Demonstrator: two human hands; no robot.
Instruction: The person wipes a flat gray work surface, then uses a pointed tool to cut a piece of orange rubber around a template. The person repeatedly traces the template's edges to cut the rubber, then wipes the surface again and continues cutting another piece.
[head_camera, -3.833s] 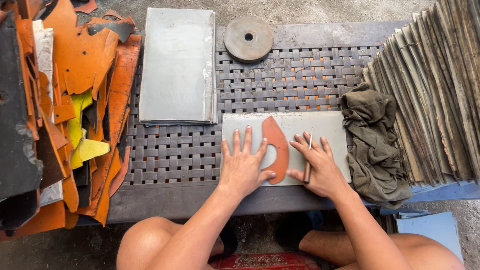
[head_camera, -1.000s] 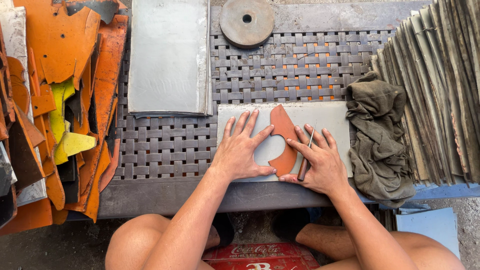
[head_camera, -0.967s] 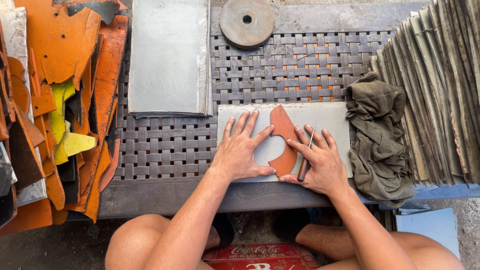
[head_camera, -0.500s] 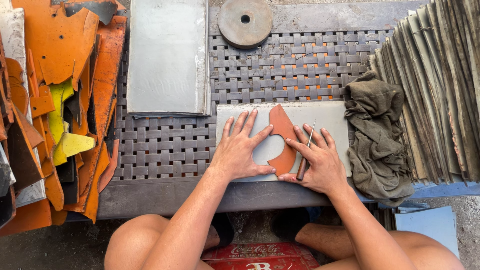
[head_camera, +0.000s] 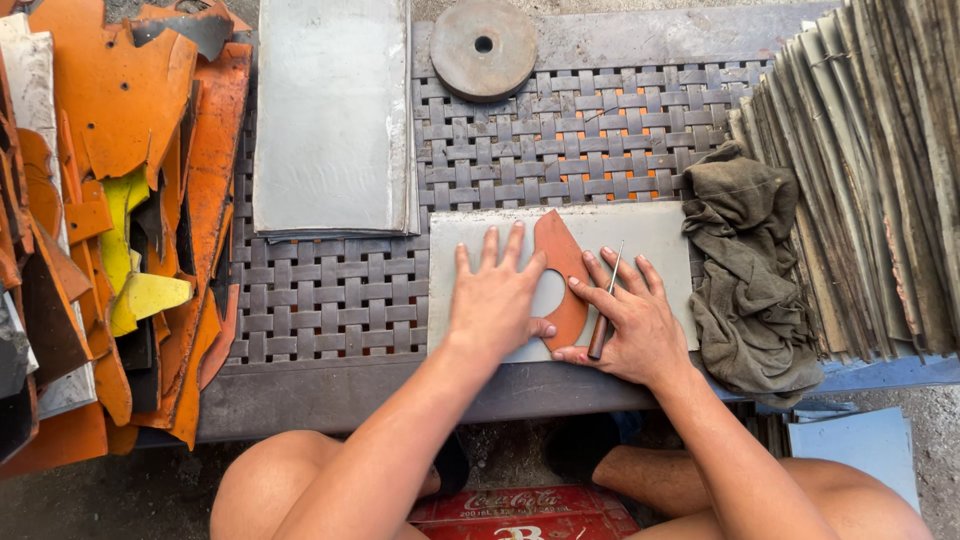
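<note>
A grey metal sheet (head_camera: 650, 235) lies on the woven metal bench top (head_camera: 330, 300) near its front edge. On the sheet rests an orange curved template (head_camera: 560, 262). My left hand (head_camera: 497, 298) lies flat, fingers spread, pressing on the sheet and the template's left side. My right hand (head_camera: 630, 320) rests on the template's right edge and holds a thin metal scriber (head_camera: 605, 305) with a wooden handle between its fingers, point toward the far side.
A stack of grey sheets (head_camera: 335, 115) lies at the back left of the bench. A rusty round disc (head_camera: 484, 48) sits at the back. A crumpled olive rag (head_camera: 745, 265) lies right of the sheet. Orange metal offcuts (head_camera: 110, 200) pile up left; stacked sheets (head_camera: 880, 170) stand on edge right.
My hands and the template have barely moved over the last second. Compared with several seconds ago, the view has shifted slightly and both hands sit a little higher on the sheet.
</note>
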